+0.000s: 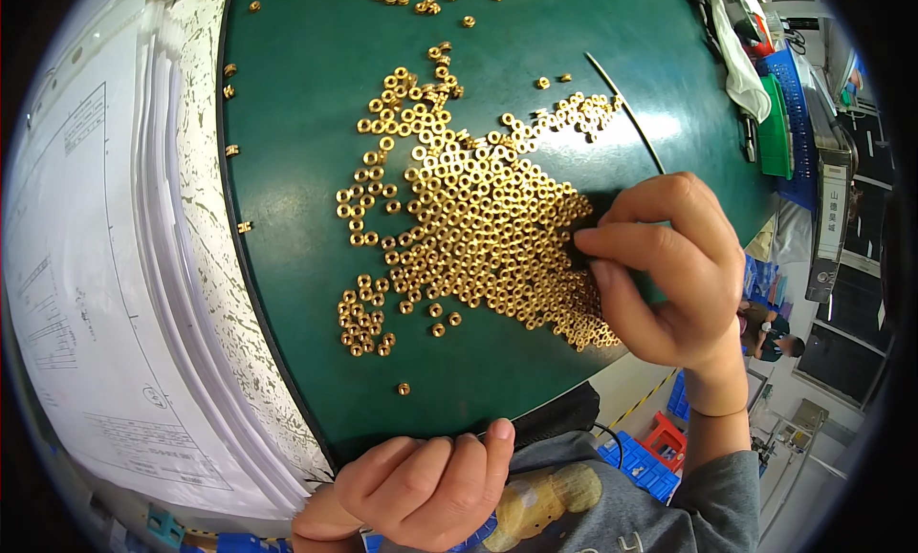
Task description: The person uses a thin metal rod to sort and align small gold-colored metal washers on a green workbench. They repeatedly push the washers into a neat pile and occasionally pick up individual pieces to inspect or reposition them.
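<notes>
A broad pile of small brass nut-like rings is spread over the green mat, mostly one layer deep, with stray pieces around it. My right hand is at the pile's right edge, thumb and fingers closed in a pinch. What lies between those fingertips, if anything, is too small or hidden to make out. At the mat's near edge, my left hand is curled closed, its knuckles facing up. Its fingers hide whatever may be inside. Beyond my right hand a thin pale rod lies on the mat.
Stacked paper drawings lie along the left side, next to a speckled strip. At the far right stand a green tray, a blue basket and a binder. Another person is in the background.
</notes>
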The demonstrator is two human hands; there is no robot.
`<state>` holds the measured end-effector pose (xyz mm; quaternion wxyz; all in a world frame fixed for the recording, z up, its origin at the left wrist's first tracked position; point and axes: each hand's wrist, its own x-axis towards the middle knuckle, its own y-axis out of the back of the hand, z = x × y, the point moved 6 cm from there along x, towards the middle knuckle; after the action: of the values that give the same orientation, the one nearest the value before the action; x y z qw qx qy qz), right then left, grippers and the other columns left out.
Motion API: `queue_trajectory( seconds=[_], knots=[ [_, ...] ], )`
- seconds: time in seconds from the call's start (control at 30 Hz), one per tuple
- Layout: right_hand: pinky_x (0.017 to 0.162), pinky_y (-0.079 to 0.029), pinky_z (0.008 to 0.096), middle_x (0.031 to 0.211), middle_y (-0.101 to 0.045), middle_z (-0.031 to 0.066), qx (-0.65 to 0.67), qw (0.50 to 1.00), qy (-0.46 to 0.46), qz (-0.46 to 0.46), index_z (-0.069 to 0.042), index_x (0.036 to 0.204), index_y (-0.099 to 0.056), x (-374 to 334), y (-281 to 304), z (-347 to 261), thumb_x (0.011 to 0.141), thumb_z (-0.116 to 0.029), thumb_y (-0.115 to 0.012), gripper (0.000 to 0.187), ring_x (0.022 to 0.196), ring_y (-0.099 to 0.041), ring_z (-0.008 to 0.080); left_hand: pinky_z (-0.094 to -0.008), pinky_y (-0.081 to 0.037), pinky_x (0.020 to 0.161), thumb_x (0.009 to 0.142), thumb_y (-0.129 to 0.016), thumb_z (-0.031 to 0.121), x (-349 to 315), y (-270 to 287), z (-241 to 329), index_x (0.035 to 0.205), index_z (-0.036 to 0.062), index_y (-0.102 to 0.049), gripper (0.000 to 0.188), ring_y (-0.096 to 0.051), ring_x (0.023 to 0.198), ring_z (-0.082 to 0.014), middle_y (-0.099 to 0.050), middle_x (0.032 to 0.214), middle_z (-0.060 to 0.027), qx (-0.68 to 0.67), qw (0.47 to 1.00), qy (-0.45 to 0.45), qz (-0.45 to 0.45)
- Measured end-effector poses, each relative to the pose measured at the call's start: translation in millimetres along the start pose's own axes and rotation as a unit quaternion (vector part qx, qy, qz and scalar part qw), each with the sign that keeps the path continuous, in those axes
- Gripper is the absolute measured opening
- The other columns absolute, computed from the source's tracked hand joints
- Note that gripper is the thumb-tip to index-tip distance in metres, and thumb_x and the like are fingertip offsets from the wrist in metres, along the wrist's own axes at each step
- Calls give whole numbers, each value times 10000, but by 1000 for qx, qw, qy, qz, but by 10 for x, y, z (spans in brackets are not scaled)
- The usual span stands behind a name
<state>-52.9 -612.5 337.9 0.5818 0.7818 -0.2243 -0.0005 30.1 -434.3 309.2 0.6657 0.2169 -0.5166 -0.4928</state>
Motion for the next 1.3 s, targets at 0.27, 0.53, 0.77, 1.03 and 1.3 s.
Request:
queue_trajectory(
  seconds=[0.27,0.53,0.77,1.03,1.3],
  knots=[
    [563,-426,310,771,-589,81,19,1000,-18,-11,-46,813,-678,44,5,-27,596,36,-687,232,641,-554,209,-241,-437,612,816,-639,188,-18,2,3,960,160,-716,166,-515,807,-106,-532,900,66,4,1000,-3,5],
    [559,-445,308,767,-605,72,42,998,-34,-40,-47,784,-686,149,-2,-13,595,36,-720,209,656,-578,206,-241,-434,611,815,-642,189,-24,-6,-3,959,157,-720,166,-515,807,-108,-536,902,67,4,1000,-4,12],
    [576,-434,324,765,-605,65,19,998,-17,-56,-60,791,-690,171,16,-46,590,14,-745,221,658,-574,217,-239,-429,607,812,-645,185,-24,-4,-3,939,154,-726,154,-518,796,-106,-540,894,67,4,1000,-4,24],
    [577,-424,327,771,-608,59,15,998,-23,-55,-68,804,-695,147,21,-56,590,0,-761,235,653,-567,217,-239,-429,605,814,-640,185,-36,-17,-18,942,153,-724,157,-518,798,-105,-536,899,68,-7,999,-19,36],
    [579,-428,327,775,-604,62,8,999,-18,-49,-66,800,-686,159,7,-65,584,7,-753,238,654,-565,219,-235,-438,609,815,-638,186,-25,-11,-20,950,150,-725,165,-517,802,-106,-534,903,64,-5,999,-16,27]
  ],
)
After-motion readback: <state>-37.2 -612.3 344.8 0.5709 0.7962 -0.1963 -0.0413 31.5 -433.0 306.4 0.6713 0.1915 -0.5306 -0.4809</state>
